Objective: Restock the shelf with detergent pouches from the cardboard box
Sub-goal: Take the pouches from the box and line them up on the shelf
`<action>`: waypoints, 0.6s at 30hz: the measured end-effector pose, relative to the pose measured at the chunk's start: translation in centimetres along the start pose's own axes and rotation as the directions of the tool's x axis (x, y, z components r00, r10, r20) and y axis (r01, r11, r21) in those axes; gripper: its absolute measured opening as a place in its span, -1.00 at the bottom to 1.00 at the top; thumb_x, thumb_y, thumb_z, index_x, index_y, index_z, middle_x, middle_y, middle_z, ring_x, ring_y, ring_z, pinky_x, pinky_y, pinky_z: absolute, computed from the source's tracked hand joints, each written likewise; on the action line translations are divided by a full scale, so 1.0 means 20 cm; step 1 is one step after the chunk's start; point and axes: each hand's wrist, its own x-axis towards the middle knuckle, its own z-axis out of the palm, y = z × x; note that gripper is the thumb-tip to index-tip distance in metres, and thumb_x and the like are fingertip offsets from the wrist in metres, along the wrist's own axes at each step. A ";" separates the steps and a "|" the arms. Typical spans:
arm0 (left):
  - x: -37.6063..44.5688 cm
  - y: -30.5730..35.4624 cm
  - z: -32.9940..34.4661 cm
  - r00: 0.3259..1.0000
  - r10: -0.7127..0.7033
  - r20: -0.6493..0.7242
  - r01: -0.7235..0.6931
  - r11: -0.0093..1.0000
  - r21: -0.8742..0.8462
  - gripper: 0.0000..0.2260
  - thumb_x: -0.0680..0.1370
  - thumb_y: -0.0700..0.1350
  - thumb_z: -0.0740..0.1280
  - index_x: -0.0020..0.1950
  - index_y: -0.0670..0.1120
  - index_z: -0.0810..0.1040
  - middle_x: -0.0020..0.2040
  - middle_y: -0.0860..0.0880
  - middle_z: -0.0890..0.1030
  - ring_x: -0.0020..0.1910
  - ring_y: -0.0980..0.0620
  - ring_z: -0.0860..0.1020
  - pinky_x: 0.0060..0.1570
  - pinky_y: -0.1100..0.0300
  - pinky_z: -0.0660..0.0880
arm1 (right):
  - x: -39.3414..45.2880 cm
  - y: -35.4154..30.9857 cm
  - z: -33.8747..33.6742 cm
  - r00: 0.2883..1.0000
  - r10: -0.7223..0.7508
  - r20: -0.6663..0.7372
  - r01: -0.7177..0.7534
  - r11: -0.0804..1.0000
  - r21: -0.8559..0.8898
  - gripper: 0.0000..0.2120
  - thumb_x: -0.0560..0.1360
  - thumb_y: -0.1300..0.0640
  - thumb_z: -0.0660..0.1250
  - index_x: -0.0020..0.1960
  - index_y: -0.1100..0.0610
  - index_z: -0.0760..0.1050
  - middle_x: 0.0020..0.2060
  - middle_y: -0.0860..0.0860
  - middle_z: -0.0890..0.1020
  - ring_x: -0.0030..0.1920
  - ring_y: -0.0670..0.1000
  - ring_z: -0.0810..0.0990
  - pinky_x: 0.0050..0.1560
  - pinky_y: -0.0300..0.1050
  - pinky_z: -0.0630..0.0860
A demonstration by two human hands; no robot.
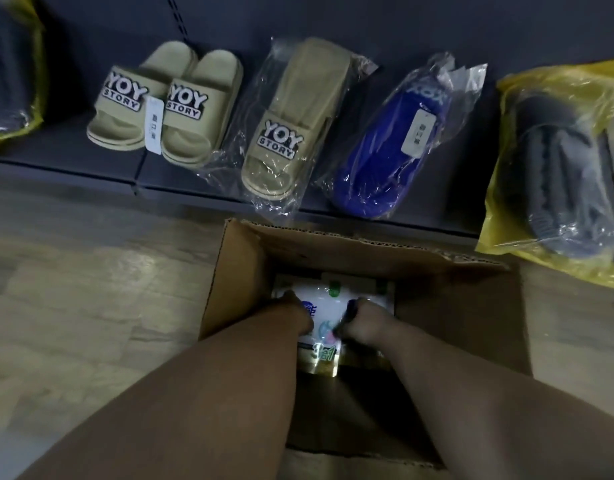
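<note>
An open cardboard box [246, 271] stands on the floor in front of the low dark shelf [73, 157]. Inside it lies a white detergent pouch [328, 306] with a gold lower band marked "3in1"; more pouches show behind it near the box's far wall. Both my arms reach down into the box. My left hand [298, 315] grips the pouch's left edge and my right hand [361, 320] grips its right edge. My fingertips are partly hidden by the pouch.
On the shelf lie a loose pair of beige slippers [163, 102], a bagged beige pair [291, 123], a bagged blue pair [392, 140] and dark slippers in yellow bags at right [555, 174] and far left [11, 74]. Wood-look floor [83, 289] spreads to the left.
</note>
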 end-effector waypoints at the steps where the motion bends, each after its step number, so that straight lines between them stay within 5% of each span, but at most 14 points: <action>1: 0.01 0.00 0.00 1.000 0.002 0.003 -0.002 1.000 -0.015 -0.16 0.55 0.04 0.37 0.62 -0.13 -0.12 0.57 -0.20 0.17 0.49 -0.18 0.29 0.33 0.07 0.37 | 0.01 0.00 0.00 1.000 0.020 -0.021 -0.020 0.999 0.035 -0.55 0.35 -0.01 0.56 0.16 0.16 0.57 -0.03 0.06 0.68 0.03 0.06 0.67 -0.14 -0.23 0.43; 5: 0.05 0.02 -0.03 1.000 0.008 0.019 -0.006 0.993 -0.122 -0.10 0.56 0.05 0.37 0.61 -0.14 -0.22 0.61 -0.20 0.05 0.54 -0.20 0.20 0.41 0.06 0.30 | 0.06 -0.03 0.00 0.995 0.102 0.008 -0.099 0.937 0.334 -0.42 0.32 0.02 0.61 0.23 0.24 0.52 0.00 0.15 0.68 -0.09 0.11 0.66 -0.17 -0.14 0.55; 8: 0.05 0.04 -0.04 1.000 0.010 -0.002 -0.010 0.977 -0.211 -0.24 0.60 0.05 0.32 0.61 -0.21 -0.02 0.57 -0.22 0.16 0.51 -0.18 0.27 0.41 0.07 0.30 | 0.07 -0.05 -0.01 0.989 0.128 0.079 -0.151 0.858 0.491 -0.41 0.27 0.04 0.65 0.18 0.24 0.54 0.03 0.17 0.69 -0.01 0.15 0.68 -0.01 -0.05 0.60; 13: 0.04 0.05 -0.05 1.000 0.004 -0.031 -0.013 0.957 -0.291 -0.27 0.50 0.01 0.47 0.55 -0.18 0.22 0.48 -0.18 0.37 0.41 -0.14 0.42 0.33 0.06 0.43 | 0.10 -0.02 -0.03 0.974 0.146 0.173 -0.215 0.828 0.518 -0.42 0.26 0.22 0.57 0.25 0.32 0.54 0.14 0.25 0.66 0.14 0.25 0.67 0.17 0.16 0.59; 18: -0.08 0.00 -0.16 0.996 -0.015 -0.093 -0.021 0.927 -0.373 -0.45 0.62 -0.04 0.31 0.55 -0.17 0.23 0.49 -0.16 0.36 0.43 -0.11 0.41 0.35 0.11 0.39 | -0.18 -0.11 -0.21 0.975 0.174 0.134 -0.219 0.822 0.526 -0.78 0.38 0.42 0.38 0.02 0.31 0.61 0.02 0.31 0.71 -0.02 0.30 0.72 -0.12 0.16 0.67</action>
